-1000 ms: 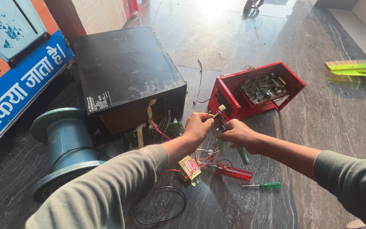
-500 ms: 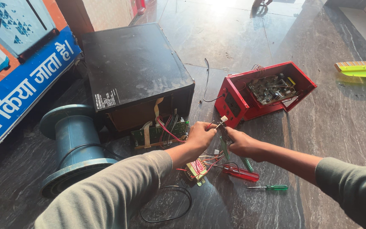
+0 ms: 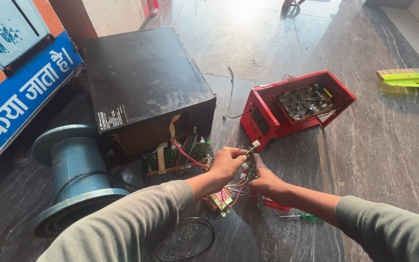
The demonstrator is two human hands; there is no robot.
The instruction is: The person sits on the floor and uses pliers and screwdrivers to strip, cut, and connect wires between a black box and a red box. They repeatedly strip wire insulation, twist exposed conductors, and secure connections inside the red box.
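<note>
- Going left to right on the stone floor (image 3: 379, 145): blue signboard (image 3: 20, 97) leans at the far left, a blue spool (image 3: 73, 179) lies on its side just beside it.
- Big black box (image 3: 141, 82) sits next, open at its near end; a green circuit board (image 3: 175, 156) with red wires hangs out of it.
- Black cable loop (image 3: 185, 240) lies on the floor under the forearms.
- Left hand (image 3: 226, 162) is closed, fingertips pinching a wire bundle (image 3: 236, 187) near its small white plug (image 3: 255, 144).
- Right hand (image 3: 267, 183) touches the left, curled around the same bundle from below; exact finger hold is hidden.
- Wires run down to a small yellow part (image 3: 219, 200) on the floor beneath the hands.
- Red-handled tool (image 3: 275, 204) is partly hidden under the right wrist; green screwdriver (image 3: 301, 217) is just beside it.
- Red case (image 3: 297, 104) lies open behind, board exposed.
- Green broom head (image 3: 410, 77) is far right, well apart.
</note>
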